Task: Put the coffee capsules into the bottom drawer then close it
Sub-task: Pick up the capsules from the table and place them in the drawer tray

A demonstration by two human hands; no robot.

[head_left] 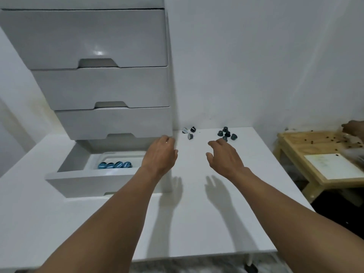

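Four capsules (114,165) already in the open bottom drawer (94,183), two clusters (227,133) left on desk (197,213) at 12 o'clock, my left hand (160,154) and right hand (224,156) spread, empty.

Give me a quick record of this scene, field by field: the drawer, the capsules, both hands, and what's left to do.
bottom drawer: pulled open; the three drawers above it are shut
capsules in drawer: four blue-topped, in a row
capsules near cabinet: three, loose on the white table
capsules at right: a dark cluster of about six
left hand: empty, over the table beside the drawer
right hand: open, fingers just short of the right cluster
remaining: table capsules not yet stowed; drawer not yet closed
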